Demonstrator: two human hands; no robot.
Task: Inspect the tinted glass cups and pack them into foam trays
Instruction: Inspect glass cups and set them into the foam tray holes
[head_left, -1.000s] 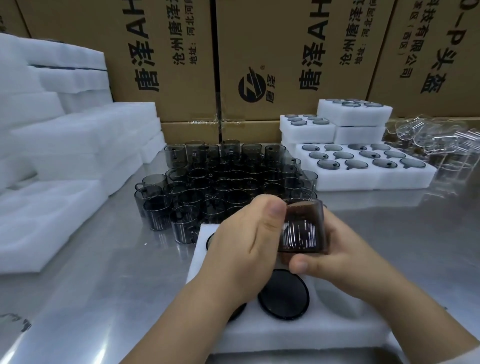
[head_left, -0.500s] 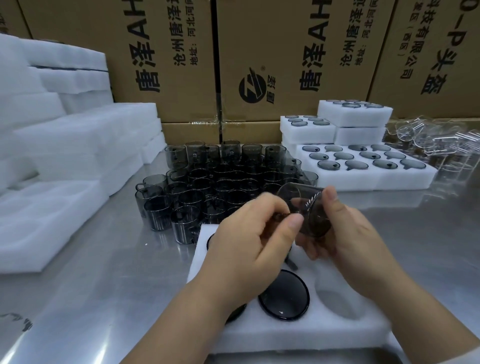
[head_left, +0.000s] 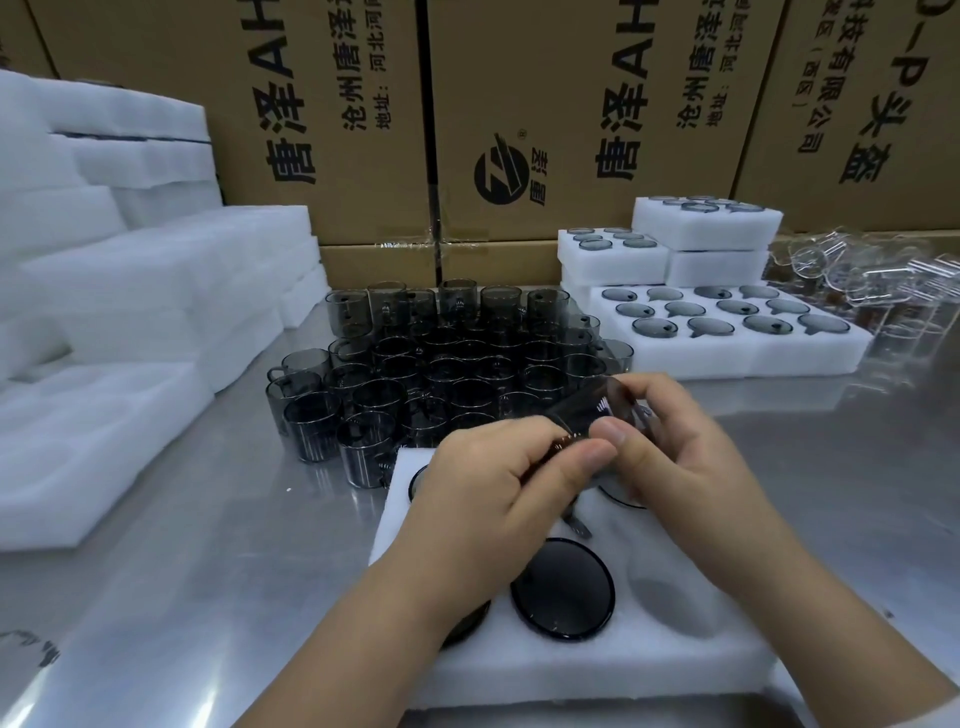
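Tinted smoky glass cup (head_left: 597, 410), tilted, is pinched between left hand (head_left: 488, 488) and right hand (head_left: 680, 452) above the near white foam tray (head_left: 597, 670); best rotate it slowly, then seat it squarely in the empty right pocket (head_left: 670, 587)

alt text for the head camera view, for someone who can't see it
The left hand and right hand hold a tinted glass cup tilted over a white foam tray on a metal table. Behind stand a cluster of loose dark cups, filled foam trays at right, and cardboard boxes.
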